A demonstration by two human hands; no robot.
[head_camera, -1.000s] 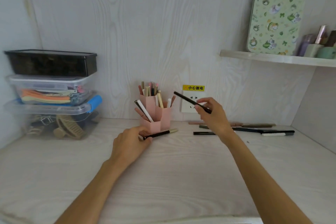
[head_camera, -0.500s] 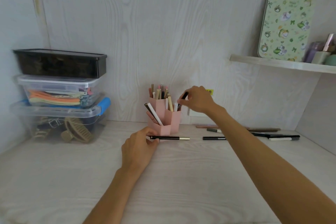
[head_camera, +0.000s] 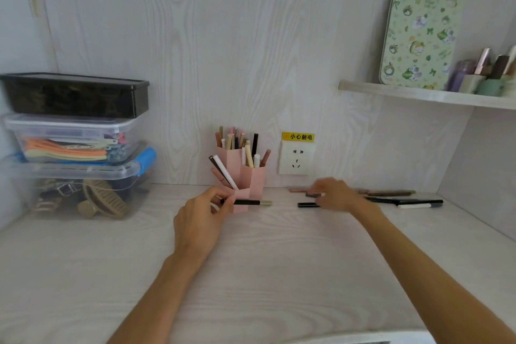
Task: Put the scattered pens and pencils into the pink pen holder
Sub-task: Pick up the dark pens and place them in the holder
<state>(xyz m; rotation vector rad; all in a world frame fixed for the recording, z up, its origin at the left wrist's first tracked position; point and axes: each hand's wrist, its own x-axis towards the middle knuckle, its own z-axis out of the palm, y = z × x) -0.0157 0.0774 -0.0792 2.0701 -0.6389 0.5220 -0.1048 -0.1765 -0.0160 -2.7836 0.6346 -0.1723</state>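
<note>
The pink pen holder [head_camera: 252, 179] stands at the back wall, full of several pens and pencils, a black pen [head_camera: 254, 144] upright among them. My left hand [head_camera: 200, 218] pinches the end of a black pen with a gold tip [head_camera: 247, 202], held level in front of the holder's base. My right hand [head_camera: 336, 195] is low over the desk to the right, blurred, fingers relaxed, with the fingertips at a grey pen [head_camera: 312, 194]. A short black pen [head_camera: 307, 205] lies just beneath it. Further right lie a brown pencil [head_camera: 391, 193], a long black pen [head_camera: 407, 200] and a white pen [head_camera: 418, 206].
Stacked plastic storage boxes [head_camera: 75, 153] fill the left corner of the desk. A wall socket [head_camera: 296, 158] sits right of the holder. A shelf [head_camera: 424, 96] at upper right carries a patterned tin and small bottles. A side wall closes the desk's right end.
My right hand has let go of the black pen, which now stands in the holder, and has dropped right to the loose pens on the desk. My left hand still holds its pen.
</note>
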